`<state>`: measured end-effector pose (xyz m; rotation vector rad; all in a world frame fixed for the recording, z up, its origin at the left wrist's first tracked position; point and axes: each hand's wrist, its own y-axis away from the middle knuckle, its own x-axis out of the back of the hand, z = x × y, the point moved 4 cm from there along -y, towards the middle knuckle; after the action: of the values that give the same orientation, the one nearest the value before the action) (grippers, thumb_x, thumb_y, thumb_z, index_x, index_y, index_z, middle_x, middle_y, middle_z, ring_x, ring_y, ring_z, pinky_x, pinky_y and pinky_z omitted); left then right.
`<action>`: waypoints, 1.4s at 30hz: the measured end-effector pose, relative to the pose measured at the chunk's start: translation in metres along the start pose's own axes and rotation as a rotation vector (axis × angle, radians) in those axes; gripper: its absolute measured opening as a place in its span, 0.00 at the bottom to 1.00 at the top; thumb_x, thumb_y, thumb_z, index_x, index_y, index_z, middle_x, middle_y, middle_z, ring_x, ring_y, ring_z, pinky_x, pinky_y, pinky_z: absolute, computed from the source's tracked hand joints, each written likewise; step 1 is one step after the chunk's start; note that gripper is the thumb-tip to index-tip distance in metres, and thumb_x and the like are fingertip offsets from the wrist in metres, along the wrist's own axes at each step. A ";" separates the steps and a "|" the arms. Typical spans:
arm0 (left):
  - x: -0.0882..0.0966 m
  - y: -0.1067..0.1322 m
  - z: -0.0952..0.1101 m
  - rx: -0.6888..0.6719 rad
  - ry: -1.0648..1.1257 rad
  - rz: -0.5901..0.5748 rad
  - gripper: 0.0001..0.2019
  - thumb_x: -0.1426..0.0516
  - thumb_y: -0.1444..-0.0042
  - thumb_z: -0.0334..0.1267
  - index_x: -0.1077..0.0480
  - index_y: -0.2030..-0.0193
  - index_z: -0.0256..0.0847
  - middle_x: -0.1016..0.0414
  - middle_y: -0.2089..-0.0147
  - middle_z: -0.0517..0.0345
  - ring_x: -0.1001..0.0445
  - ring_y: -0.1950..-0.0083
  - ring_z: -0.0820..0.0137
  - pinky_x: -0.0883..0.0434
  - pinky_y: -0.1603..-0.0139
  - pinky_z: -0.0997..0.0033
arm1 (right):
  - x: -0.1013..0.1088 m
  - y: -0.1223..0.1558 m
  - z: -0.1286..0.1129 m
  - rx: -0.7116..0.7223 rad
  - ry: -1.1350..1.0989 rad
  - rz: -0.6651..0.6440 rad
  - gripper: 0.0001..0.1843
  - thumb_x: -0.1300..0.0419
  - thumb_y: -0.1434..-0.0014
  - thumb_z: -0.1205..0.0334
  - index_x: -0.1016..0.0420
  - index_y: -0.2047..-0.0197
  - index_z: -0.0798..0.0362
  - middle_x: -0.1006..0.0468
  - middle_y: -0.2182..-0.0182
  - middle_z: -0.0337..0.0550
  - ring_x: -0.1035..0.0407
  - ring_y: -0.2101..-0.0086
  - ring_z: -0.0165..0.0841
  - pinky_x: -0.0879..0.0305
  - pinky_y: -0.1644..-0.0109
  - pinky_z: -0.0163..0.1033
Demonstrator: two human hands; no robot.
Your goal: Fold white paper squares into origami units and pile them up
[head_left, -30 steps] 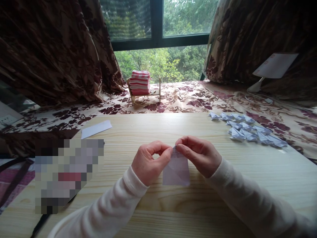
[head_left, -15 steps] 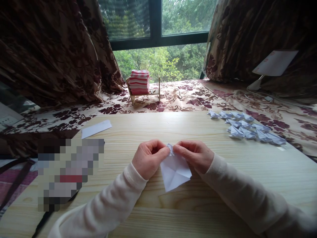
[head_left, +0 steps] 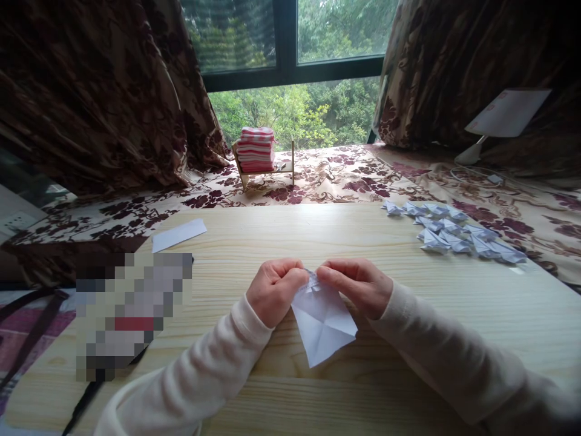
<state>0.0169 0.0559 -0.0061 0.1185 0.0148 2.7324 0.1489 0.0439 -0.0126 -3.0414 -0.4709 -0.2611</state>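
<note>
A white sheet of paper (head_left: 323,324) with crossing crease lines hangs between my hands over the middle of the table. Its far edge is gathered and folded, with some printing showing there. My left hand (head_left: 276,292) pinches this edge from the left, thumb on top. From the right, my right hand (head_left: 356,284) grips the same edge between thumb and curled fingers. The two thumbs are close together. Several folded paper pieces (head_left: 447,233) lie grouped at the table's far right.
The pale wooden table (head_left: 254,233) carries a white paper strip (head_left: 179,235) at the far left and a pixelated object (head_left: 136,315) with a black strap nearer me. Beyond the far edge stand a small wooden rack (head_left: 290,166) with striped cloths (head_left: 256,150) and a white lamp (head_left: 508,112).
More of the creased sheet now shows, and its near corner reaches closer to me. Both hands still grip the far edge, with only slight finger shifts.
</note>
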 end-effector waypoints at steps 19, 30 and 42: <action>0.000 -0.001 -0.002 -0.012 0.046 0.105 0.09 0.45 0.59 0.34 0.39 0.85 0.38 0.45 0.86 0.67 0.48 0.82 0.79 0.49 0.82 0.77 | 0.006 -0.002 0.008 0.016 0.046 0.038 0.19 0.42 0.50 0.49 0.33 0.80 0.57 0.42 0.85 0.33 0.50 0.81 0.23 0.53 0.80 0.31; 0.021 -0.012 -0.015 -0.012 0.144 0.415 0.10 0.39 0.58 0.42 0.28 0.74 0.36 0.32 0.79 0.63 0.43 0.81 0.80 0.43 0.80 0.77 | 0.038 -0.006 0.009 -0.027 -0.154 0.380 0.24 0.41 0.53 0.40 0.27 0.69 0.56 0.29 0.75 0.41 0.35 0.72 0.31 0.35 0.74 0.33; -0.003 -0.004 -0.004 0.070 0.065 0.117 0.12 0.39 0.59 0.42 0.33 0.82 0.36 0.39 0.85 0.65 0.43 0.81 0.79 0.45 0.79 0.77 | 0.037 -0.007 0.010 0.010 -0.328 0.454 0.22 0.34 0.58 0.44 0.28 0.70 0.55 0.30 0.79 0.37 0.38 0.79 0.27 0.39 0.76 0.34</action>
<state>0.0211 0.0579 -0.0106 0.0515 0.1263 2.8523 0.1830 0.0621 -0.0163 -3.0742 0.2149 0.2626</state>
